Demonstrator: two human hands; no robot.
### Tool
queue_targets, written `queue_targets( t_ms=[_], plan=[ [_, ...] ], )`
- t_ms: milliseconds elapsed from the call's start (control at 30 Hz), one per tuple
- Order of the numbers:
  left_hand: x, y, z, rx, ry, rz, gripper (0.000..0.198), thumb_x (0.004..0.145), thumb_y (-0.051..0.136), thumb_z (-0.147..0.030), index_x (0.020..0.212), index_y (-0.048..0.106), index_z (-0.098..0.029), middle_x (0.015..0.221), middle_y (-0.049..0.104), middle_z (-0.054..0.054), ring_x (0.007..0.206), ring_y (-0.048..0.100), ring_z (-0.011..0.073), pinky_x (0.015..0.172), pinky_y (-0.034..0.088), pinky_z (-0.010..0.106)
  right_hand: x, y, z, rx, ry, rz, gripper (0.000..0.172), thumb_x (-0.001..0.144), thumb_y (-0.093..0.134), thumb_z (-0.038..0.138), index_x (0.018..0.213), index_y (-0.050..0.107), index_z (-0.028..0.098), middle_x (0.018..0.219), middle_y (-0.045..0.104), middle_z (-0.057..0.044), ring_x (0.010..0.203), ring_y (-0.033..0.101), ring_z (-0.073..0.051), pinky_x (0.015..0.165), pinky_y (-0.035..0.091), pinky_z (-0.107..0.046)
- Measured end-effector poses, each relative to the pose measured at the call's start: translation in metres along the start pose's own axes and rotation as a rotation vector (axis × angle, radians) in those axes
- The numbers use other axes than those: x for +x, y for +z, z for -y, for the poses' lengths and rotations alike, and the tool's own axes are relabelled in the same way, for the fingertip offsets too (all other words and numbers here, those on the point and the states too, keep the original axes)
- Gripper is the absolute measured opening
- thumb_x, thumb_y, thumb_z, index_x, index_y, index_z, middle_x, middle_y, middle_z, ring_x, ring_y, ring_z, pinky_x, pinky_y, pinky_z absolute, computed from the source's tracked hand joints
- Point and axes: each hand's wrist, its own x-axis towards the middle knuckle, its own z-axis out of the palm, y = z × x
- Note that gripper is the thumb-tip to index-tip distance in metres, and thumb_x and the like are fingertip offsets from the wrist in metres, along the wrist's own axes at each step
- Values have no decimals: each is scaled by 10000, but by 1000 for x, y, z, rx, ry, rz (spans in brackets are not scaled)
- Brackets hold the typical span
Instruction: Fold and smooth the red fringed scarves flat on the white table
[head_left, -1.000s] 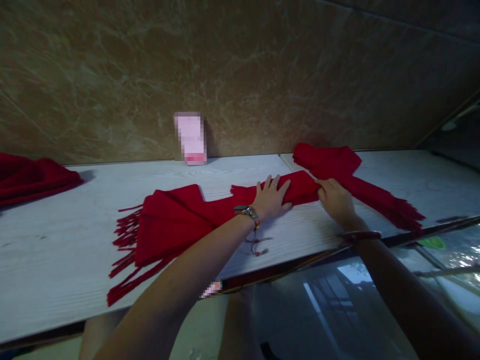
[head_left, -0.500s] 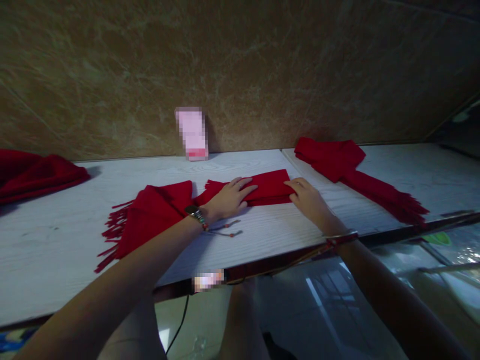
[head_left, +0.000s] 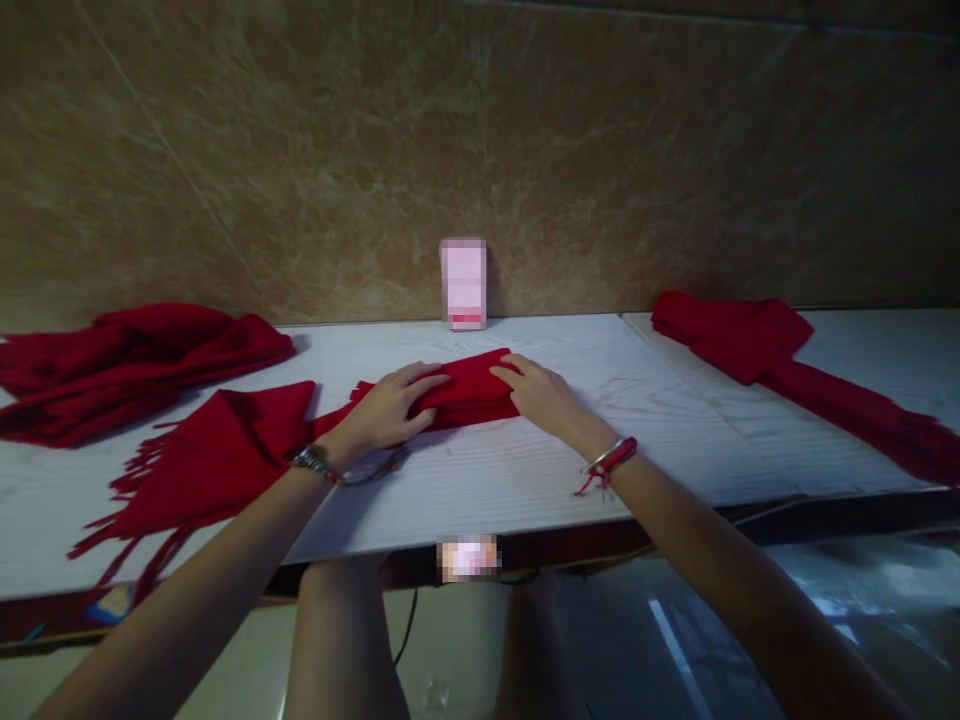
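A red fringed scarf (head_left: pixel 469 388) lies on the white wood-grain tabletop, its middle folded into a flat strip. My left hand (head_left: pixel 386 405) rests on the strip's left part, fingers spread over the cloth and thumb near the front edge. At the strip's right end, my right hand (head_left: pixel 541 398) pinches the folded layers between thumb and fingers. The scarf's fringed end (head_left: pixel 217 455) spreads out to the left, partly behind my left forearm. How the cloth runs beneath my left hand is hidden.
A crumpled red cloth (head_left: pixel 150 360) lies at the far left, and another red fringed scarf (head_left: pixel 750 340) at the right. A pixelated pink upright object (head_left: pixel 465 285) leans on the brown marbled wall (head_left: pixel 525 150). A blurred bright object (head_left: pixel 469 558) sits at the table's front edge.
The view has swung left, showing more of the left cloth. My hands have come closer together, and the strip looks shorter, with its right end folded in.
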Motion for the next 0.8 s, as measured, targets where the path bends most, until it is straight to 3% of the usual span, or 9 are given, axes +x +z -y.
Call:
queue_targets(
  t_ms=[133,233,333,433,600,700,800],
  plan=[
    [-1,-6,5,-86,3,89,567,861,460,-399,1377,402,-171,1459,354,143,1293,409,275,1063,359,454,3,-8,-11,33,-4,-12,515,753,385,-4,1178,627,158,1211,601,-107,1034,616,-206,905,528,-348],
    [-13,-6,9,-22,40,159,617,811,516,-281,1402,362,-196,1518,243,139,1361,290,315,1079,318,485,-7,-5,-18,39,-14,-19,539,748,391,3,1204,606,192,1268,566,-89,1092,592,-197,950,508,-364],
    [-23,-3,7,78,33,159,691,771,516,-173,1429,307,-220,1541,187,120,1394,183,347,1083,295,508,-17,3,-18,26,6,-14,573,739,382,-12,1237,582,188,1379,475,-100,1189,532,-213,995,477,-383],
    [-22,-2,-2,161,-14,163,718,767,487,-121,1442,270,-232,1541,199,112,1395,173,350,1072,300,523,-20,8,-16,13,28,-32,575,746,369,-14,1248,577,173,1428,421,-116,1229,499,-233,1020,453,-404],
    [-15,7,-14,256,-28,176,693,794,450,-113,1454,251,-184,1534,217,131,1391,182,358,1065,293,539,-17,8,-14,-10,-8,-43,535,773,367,-2,1226,598,167,1379,489,-121,1230,498,-242,1035,433,-430],
    [-17,10,-10,316,12,154,708,773,380,-5,1449,266,-182,1529,237,122,1396,201,311,1054,338,476,-19,9,-14,-17,-20,-51,529,785,368,1,1233,591,174,1358,513,-117,1215,510,-234,1025,444,-436],
    [-17,-5,2,372,50,119,683,788,358,23,1434,304,-192,1521,265,115,1394,222,289,1046,355,464,-20,10,-14,-10,-36,-71,526,791,373,3,1237,586,182,1337,533,-111,1201,517,-224,1018,450,-437]
  ],
)
